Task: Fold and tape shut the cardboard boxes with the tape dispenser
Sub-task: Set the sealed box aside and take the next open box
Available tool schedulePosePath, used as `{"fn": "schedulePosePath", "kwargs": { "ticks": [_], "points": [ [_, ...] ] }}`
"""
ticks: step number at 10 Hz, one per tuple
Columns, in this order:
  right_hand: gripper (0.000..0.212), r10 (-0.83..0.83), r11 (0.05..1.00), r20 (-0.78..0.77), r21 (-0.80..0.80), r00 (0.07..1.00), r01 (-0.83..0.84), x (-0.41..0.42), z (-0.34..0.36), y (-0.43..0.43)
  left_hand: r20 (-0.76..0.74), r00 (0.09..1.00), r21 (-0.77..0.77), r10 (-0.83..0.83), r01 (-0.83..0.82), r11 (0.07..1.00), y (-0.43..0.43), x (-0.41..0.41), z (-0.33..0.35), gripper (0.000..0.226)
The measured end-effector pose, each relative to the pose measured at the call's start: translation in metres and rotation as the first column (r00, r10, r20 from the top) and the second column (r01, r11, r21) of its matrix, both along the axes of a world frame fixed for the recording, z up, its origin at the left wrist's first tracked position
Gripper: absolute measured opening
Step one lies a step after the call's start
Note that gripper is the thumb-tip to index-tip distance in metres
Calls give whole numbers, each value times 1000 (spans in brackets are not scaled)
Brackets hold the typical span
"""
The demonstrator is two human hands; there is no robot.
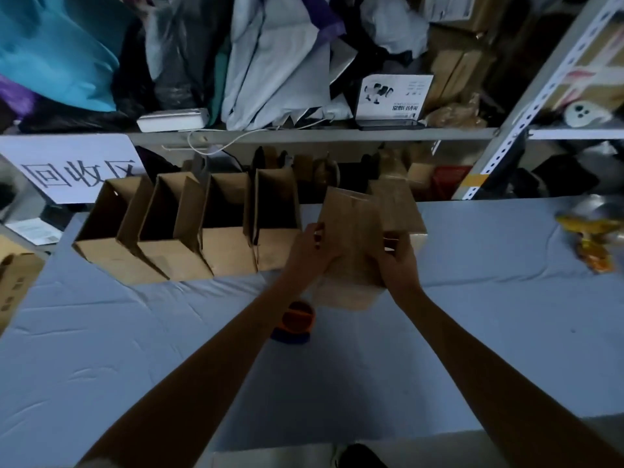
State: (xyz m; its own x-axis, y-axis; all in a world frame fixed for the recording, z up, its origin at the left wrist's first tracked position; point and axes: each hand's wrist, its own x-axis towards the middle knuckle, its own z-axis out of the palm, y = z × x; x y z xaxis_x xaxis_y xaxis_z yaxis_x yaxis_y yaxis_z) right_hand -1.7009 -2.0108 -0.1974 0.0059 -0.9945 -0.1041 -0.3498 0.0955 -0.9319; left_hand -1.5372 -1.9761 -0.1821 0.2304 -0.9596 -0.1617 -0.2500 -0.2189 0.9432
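Observation:
A brown cardboard box (353,244) with its flaps up is held above the blue-covered table (135,349). My left hand (310,246) grips its left edge and my right hand (398,261) grips its right side, thumbs on the near face. Behind it stands another cardboard box (401,207). A row of several open boxes (189,231) stands to the left. The orange and blue tape dispenser (296,320) lies on the table under my left forearm, partly hidden by it.
Metal shelving (304,134) packed with bags and cartons runs along the back. A white sign (74,170) hangs at the left. A yellow and silver packet (594,238) lies at the table's right edge. Another carton (13,285) stands off the left edge.

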Motion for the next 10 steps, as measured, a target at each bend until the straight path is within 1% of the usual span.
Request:
{"fn": "schedulePosePath", "kwargs": {
  "ticks": [1,2,3,4,5,6,7,8,9,10],
  "points": [
    [31,103,995,-49,-11,993,-104,2,1,-48,7,999,4,32,-32,999,-45,-4,2,42],
    [25,208,973,-222,-51,953,-224,4,-1,-93,-22,997,8,69,-69,998,-82,-6,-5,48],
    [36,320,939,-279,-30,905,-342,7,-10,-129,20,997,15,68,-69,998,-116,-8,-18,46],
    [51,370,914,-346,-32,862,-405,12,-24,-157,31,998,117,58,-61,991,-145,-7,-29,49],
    [56,464,867,-441,50,768,-495,18,-41,-177,93,995,225,37,-57,973,-164,-3,-40,66],
    [52,493,865,-403,133,771,-483,23,-50,-185,154,988,290,25,-70,955,-172,-2,-60,71],
    [55,485,865,-467,131,739,-485,25,-56,-183,201,976,315,77,-139,939,-170,-5,-73,72],
    [54,475,855,-554,106,684,-508,21,-59,-180,272,961,336,37,-131,933,-169,-9,-80,74],
    [51,444,860,-591,72,673,-504,21,-60,-176,466,883,311,-48,-113,944,-164,-15,-79,70],
    [56,362,861,-704,0,611,-509,23,-63,-171,681,732,143,-32,-90,986,-154,-9,-67,45]
  ]
}}
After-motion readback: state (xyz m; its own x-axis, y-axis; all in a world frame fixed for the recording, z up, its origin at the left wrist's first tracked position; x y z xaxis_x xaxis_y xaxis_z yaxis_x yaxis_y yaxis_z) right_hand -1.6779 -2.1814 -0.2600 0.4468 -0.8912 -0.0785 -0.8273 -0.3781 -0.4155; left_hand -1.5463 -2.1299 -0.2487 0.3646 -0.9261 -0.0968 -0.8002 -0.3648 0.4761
